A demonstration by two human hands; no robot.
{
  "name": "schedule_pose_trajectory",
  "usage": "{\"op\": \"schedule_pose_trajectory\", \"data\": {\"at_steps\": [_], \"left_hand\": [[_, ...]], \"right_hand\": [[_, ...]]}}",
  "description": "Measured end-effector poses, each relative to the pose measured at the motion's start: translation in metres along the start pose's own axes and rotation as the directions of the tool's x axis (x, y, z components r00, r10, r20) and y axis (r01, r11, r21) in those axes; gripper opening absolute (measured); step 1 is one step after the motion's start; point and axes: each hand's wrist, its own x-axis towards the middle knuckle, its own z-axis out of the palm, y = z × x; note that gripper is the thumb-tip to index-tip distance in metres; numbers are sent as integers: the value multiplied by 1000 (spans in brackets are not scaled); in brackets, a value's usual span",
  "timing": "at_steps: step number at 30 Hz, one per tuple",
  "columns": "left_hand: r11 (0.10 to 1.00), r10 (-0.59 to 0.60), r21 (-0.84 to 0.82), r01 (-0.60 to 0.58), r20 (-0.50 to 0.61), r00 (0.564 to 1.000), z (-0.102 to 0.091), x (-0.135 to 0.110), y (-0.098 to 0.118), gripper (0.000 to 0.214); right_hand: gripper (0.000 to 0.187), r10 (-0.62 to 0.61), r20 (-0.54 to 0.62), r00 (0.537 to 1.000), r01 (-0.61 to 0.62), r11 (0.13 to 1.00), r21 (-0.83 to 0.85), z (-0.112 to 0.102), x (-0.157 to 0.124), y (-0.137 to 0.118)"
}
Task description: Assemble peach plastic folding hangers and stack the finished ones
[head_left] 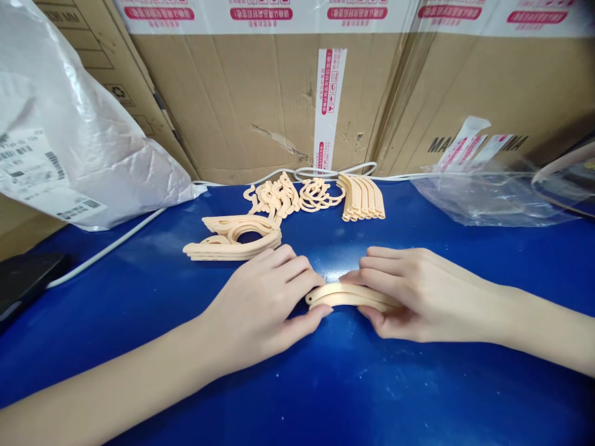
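Two curved beige plastic hanger arms (346, 293) lie one against the other between my hands, low over the blue tabletop. A small hole shows at their left end. My left hand (274, 300) pinches that left end, thumb on the near side and fingers on the far side. Around the right part, my right hand (425, 297) is closed, its thumb below and fingers above, so the right end is hidden. Just beyond my left hand sits a stack of beige hanger pieces (232, 248) with curved openings.
Farther back lie a pile of beige hooks (274, 197), several thin curved pieces (318, 196) and a row of curved arms (364, 197). A white cable (111, 248), clear plastic bag (493, 201), silvery mailing bag (79, 124) and dark device (30, 279) surround them. Cardboard boxes (242, 99) wall the back.
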Motion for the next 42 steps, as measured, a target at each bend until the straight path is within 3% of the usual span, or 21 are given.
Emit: {"op": "schedule_pose_trajectory", "data": {"at_steps": [4,12,17,27,31,35,39,42], "left_hand": [[998,59,27,-59,7,998,2,-4,3,20],[994,7,105,-3,-32,999,6,-8,5,15],[991,13,137,-6,-46,999,8,-6,4,12],[997,-78,-1,78,-33,996,9,-7,2,15],[998,-14,-64,14,1,1000,6,-5,0,28],[997,14,-79,-13,12,1000,5,-4,-1,19],[998,22,-51,-22,-2,1000,5,-3,-1,20],[1000,5,-29,-5,-3,1000,4,-3,0,22]], "right_hand": [[15,-14,-44,999,13,1000,-26,5,-1,-3],[23,-42,-78,996,34,994,-103,11,-4,0],[25,-5,-45,999,4,1000,-18,12,-5,7],[27,46,-22,999,-45,999,27,12,-6,12],[29,51,-52,997,-52,999,-4,14,-8,11],[35,54,-108,993,-58,998,-29,12,-5,11],[33,145,-177,974,-166,979,-114,-2,8,27],[30,241,-164,957,-275,933,-234,-15,28,51]]}}
